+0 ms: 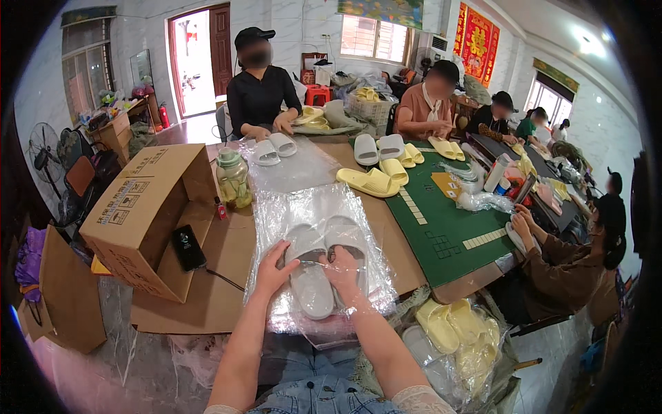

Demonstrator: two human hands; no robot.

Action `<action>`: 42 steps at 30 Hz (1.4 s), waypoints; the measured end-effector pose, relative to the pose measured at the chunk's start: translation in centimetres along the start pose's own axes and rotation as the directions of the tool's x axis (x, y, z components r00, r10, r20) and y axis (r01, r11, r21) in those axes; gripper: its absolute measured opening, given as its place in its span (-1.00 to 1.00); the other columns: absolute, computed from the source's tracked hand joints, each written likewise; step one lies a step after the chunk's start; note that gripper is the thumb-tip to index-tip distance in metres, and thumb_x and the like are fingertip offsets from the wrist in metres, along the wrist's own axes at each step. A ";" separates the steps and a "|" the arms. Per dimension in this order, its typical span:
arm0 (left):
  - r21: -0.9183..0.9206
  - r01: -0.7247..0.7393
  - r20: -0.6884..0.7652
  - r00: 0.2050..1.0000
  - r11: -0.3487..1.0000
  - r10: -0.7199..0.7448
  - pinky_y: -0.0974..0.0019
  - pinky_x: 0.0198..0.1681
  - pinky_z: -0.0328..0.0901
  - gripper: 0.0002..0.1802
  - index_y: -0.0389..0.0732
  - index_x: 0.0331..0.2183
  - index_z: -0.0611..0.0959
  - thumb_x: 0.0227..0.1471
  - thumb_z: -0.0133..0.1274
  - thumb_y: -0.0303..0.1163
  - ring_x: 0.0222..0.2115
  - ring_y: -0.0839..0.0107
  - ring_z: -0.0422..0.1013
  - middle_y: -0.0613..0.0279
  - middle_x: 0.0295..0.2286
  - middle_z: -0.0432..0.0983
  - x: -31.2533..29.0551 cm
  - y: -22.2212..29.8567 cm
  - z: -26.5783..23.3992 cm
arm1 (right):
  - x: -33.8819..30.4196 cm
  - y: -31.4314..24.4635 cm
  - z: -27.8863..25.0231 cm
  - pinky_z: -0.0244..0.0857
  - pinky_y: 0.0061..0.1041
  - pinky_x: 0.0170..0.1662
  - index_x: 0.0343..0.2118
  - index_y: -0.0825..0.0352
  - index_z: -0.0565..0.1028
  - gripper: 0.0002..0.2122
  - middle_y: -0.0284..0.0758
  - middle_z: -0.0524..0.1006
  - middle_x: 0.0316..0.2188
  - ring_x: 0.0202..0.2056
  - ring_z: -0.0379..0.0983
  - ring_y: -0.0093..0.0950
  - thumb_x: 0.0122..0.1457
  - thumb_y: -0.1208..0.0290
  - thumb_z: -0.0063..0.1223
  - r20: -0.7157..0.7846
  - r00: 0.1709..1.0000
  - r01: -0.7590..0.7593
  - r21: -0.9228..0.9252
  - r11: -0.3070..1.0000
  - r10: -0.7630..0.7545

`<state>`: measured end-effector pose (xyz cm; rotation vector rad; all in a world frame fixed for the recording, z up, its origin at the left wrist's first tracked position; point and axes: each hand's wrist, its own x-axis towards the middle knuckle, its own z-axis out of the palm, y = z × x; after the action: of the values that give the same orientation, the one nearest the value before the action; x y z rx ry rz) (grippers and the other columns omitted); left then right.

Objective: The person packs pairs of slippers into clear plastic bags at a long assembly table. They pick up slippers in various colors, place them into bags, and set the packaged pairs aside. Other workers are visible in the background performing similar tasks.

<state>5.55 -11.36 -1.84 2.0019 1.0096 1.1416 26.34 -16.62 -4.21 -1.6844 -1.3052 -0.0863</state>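
Observation:
A pair of grey slippers lies on a stack of clear plastic bags [276, 207] in front of me, toes pointing away. My left hand [276, 268] rests against the outer side of the left slipper [312, 293], its thumb and fingers apart. My right hand [341, 270] grips the right slipper [348, 231] at the strap opening, its fingertips partly hidden there. The right hand and wrist cover much of that slipper's footbed.
To the left stand a cardboard box [148, 207], a phone [188, 248], a small red bottle [220, 208] and a glass jar [234, 181]. Yellow slippers [372, 181] lie beside a green mat [441, 255]. Bagged slippers [458, 338] sit below right. Several people work around the tables.

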 end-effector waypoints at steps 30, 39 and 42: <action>-0.019 0.002 0.007 1.000 1.000 -0.001 0.15 0.23 0.18 -0.31 -0.14 0.10 0.55 -0.07 0.33 -0.13 0.18 0.05 0.29 -0.13 0.15 0.35 0.0 -0.1 0.1 | 0.0 -0.7 -0.7 0.35 -0.19 -0.32 -0.50 0.36 0.44 -0.70 -0.15 0.51 -0.54 -0.44 0.49 -0.14 -0.07 0.23 0.29 0.033 0.999 -0.040 -0.021 0.999 0.041; -0.009 -0.012 0.007 1.000 1.000 0.012 0.14 0.23 0.18 -0.31 -0.14 0.10 0.55 -0.06 0.32 -0.12 0.18 0.03 0.28 -0.14 0.14 0.35 0.0 -0.4 0.1 | 0.0 -0.6 -0.5 0.34 -0.19 -0.32 -0.51 0.36 0.43 -0.69 -0.15 0.50 -0.55 -0.45 0.47 -0.14 -0.06 0.23 0.29 0.038 0.997 -0.068 -0.015 0.998 0.069; -0.013 -0.011 0.010 1.000 1.000 0.011 0.13 0.24 0.17 -0.31 -0.15 0.10 0.55 -0.06 0.31 -0.12 0.18 0.03 0.28 -0.14 0.14 0.35 0.0 -0.5 0.1 | 0.1 -0.4 -0.4 0.34 -0.20 -0.32 -0.52 0.36 0.42 -0.69 -0.15 0.49 -0.55 -0.45 0.47 -0.14 -0.06 0.23 0.29 0.042 0.998 -0.055 -0.031 0.998 0.056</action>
<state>5.50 -11.11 -2.24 2.0037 0.9845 1.1395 26.20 -16.85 -3.71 -1.7552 -1.2934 -0.0371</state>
